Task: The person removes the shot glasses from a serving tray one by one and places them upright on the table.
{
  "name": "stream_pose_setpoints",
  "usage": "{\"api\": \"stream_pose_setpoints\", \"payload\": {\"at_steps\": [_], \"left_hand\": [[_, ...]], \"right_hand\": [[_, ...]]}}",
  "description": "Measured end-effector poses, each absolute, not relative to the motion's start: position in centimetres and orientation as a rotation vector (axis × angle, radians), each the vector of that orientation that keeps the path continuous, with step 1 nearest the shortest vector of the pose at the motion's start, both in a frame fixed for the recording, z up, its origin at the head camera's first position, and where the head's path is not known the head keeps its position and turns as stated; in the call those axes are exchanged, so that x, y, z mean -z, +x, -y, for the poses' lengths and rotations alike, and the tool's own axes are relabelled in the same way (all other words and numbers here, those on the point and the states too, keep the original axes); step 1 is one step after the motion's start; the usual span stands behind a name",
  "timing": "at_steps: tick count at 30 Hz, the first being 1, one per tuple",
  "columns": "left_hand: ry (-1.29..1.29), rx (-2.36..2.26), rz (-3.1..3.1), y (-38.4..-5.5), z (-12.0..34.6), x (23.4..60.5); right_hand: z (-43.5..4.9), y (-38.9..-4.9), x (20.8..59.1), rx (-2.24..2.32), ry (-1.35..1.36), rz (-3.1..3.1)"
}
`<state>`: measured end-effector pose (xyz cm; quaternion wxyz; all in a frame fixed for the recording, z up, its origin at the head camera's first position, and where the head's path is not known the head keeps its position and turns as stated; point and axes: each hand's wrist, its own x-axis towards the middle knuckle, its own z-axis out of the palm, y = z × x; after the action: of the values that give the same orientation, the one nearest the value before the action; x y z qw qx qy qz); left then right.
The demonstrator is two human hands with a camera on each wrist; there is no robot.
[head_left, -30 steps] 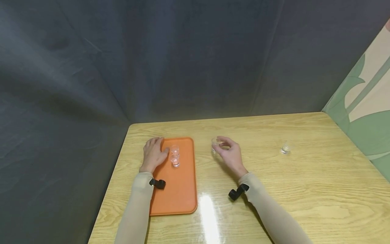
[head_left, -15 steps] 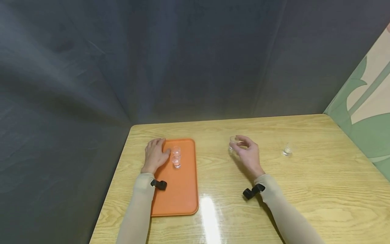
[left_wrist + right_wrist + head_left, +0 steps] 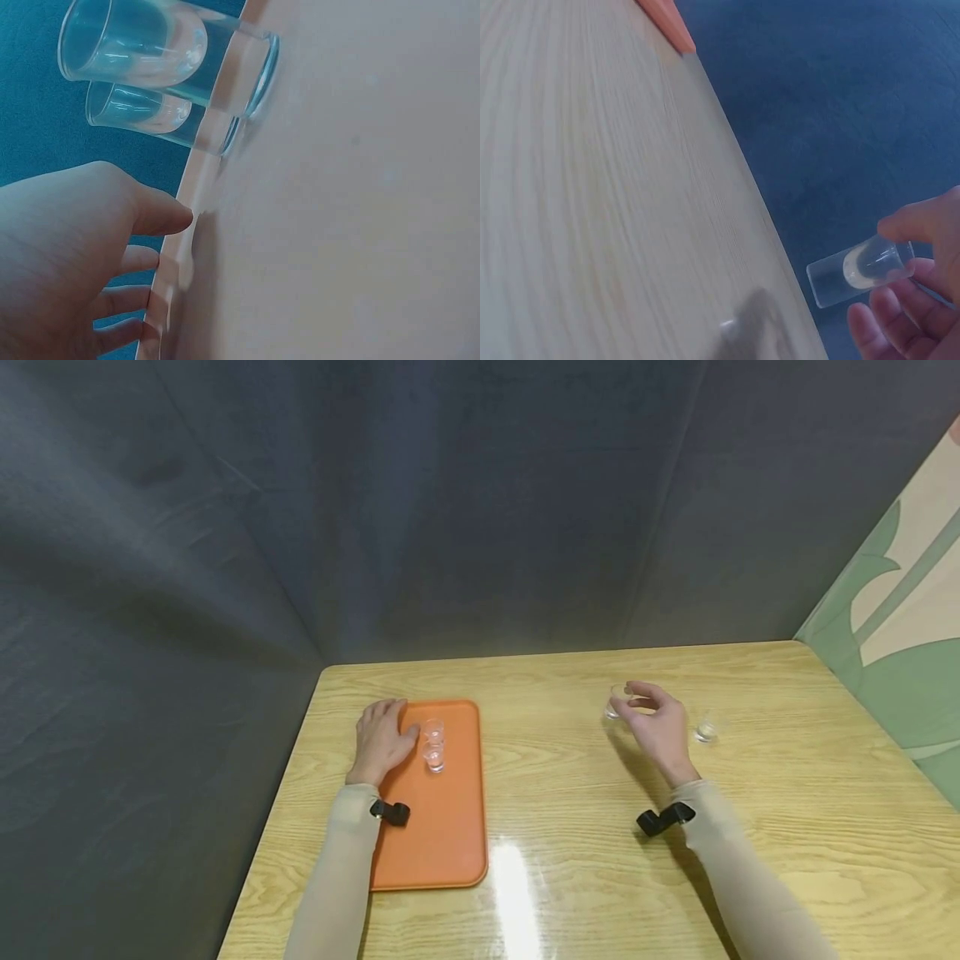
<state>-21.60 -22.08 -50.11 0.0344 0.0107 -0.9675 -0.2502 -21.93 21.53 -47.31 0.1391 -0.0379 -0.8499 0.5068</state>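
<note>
My right hand pinches a small clear shot glass near its rim, between thumb and fingers. In the right wrist view the glass is held above the table, base pointing away from the palm. At the left, my left hand rests on the far left edge of an orange tray, fingers relaxed and holding nothing. Two more clear shot glasses stand upright on the tray to the right of that thumb: a nearer glass and a farther glass. A fourth shot glass stands on the table just right of my right hand.
The wooden table carries the tray at its left end. Dark cloth hangs behind the table and along its left side. A patterned green and cream panel borders the right.
My right hand has carried its shot glass to the right, away from the tray and close to the glass on the table. The left hand and the tray have stayed in place.
</note>
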Motion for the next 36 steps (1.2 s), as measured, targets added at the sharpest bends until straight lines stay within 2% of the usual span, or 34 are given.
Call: {"api": "stream_pose_setpoints", "payload": {"at_steps": [9,36], "left_hand": [[0.039,0.77,2.98,-21.7,22.1,50.1],[0.038,0.772,2.973,-21.7,22.1,50.3]], "right_hand": [[-23.8,-21.9,46.5,-1.269,-0.229,2.553],[-27.9,-21.1,45.8,-0.945,-0.203,2.679]]}}
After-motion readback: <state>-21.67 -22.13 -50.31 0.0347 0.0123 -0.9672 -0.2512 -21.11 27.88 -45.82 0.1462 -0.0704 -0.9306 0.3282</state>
